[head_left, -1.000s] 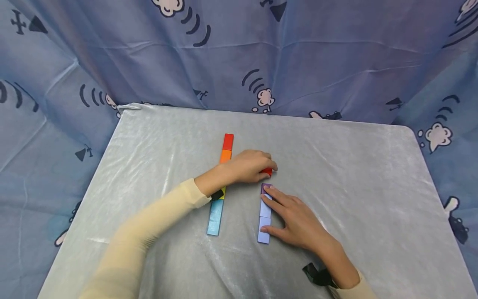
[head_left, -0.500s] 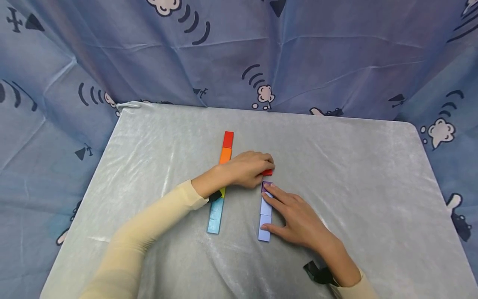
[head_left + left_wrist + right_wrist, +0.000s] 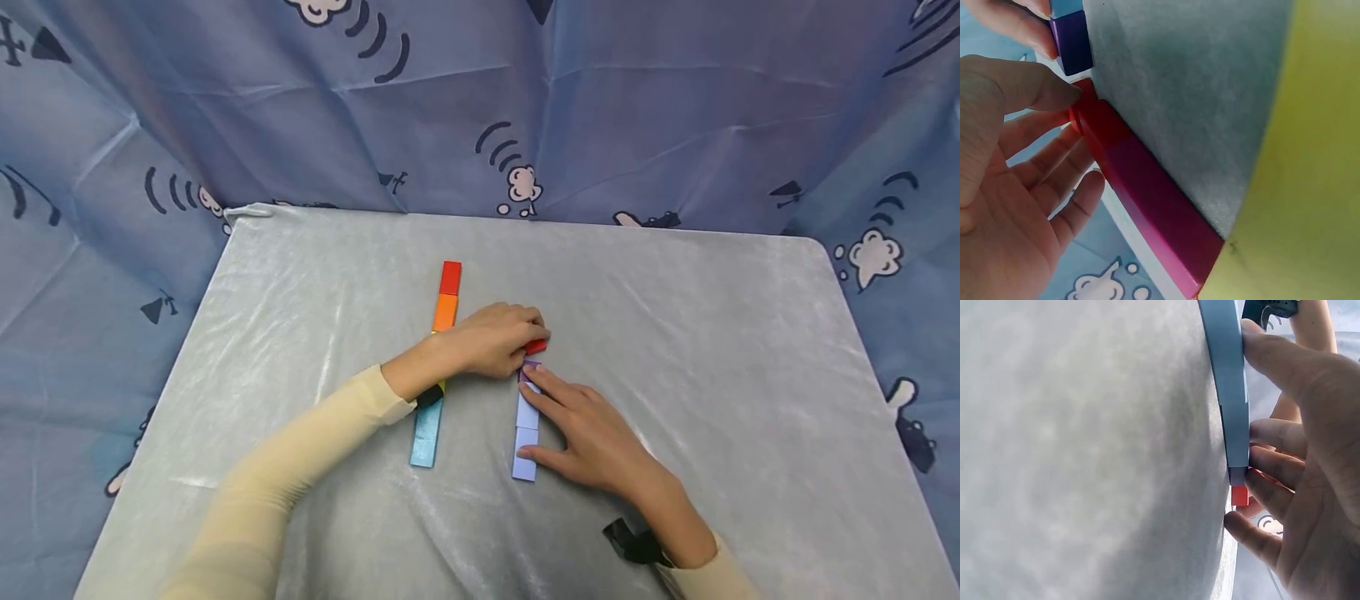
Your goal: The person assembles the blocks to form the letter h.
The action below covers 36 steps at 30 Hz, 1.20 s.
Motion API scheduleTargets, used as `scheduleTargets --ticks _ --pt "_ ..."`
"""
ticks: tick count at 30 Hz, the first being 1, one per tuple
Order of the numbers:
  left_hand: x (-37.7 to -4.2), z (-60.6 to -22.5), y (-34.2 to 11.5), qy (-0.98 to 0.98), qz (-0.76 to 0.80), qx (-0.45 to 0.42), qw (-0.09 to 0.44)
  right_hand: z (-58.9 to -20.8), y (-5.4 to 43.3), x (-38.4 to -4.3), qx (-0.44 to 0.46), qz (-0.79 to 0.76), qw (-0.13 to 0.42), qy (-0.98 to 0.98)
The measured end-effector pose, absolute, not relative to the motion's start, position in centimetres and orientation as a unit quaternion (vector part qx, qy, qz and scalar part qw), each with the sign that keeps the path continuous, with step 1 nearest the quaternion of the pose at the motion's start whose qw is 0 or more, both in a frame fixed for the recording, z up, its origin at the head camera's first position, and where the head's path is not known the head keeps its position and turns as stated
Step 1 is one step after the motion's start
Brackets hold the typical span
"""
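My left hand (image 3: 498, 340) reaches across and pinches a small red block (image 3: 536, 346) between thumb and fingers. Under that hand, the left wrist view has a magenta block (image 3: 1154, 212) and a red one (image 3: 1107, 122) lined up toward the pinched block; the hand covers them in the head view. My right hand (image 3: 592, 433) lies along a column, fingertips on a purple block (image 3: 528, 367) and lavender blocks (image 3: 527, 414), thumb on the lower lavender one. The column's top end is close to the pinched block.
A second column stands to the left: red (image 3: 451, 277), orange (image 3: 445, 312), yellow mostly behind my left wrist, and light blue (image 3: 425, 437). Grey cloth (image 3: 675, 333) covers the table. A blue patterned curtain (image 3: 637, 125) hangs behind and at both sides.
The left thumb has drawn down and inward at the red block, which sits slightly differently. My right hand stays on its column. The whole head view has shifted slightly.
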State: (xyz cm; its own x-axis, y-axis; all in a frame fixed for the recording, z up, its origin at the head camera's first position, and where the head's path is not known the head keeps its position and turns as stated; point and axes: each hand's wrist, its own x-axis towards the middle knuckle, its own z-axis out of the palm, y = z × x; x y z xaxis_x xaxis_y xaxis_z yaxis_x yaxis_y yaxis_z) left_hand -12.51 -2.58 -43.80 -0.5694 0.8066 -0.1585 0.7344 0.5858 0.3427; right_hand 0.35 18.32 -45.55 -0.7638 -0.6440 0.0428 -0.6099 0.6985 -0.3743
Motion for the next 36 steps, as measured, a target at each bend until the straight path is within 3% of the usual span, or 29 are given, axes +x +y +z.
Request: scheduleTargets --ticks 36 --pt "-11.6 -43.7 -4.0 0.889 0.125 0.418 0.14 -45.5 18.0 0.1 -0.333 -0.183 0.064 0.923"
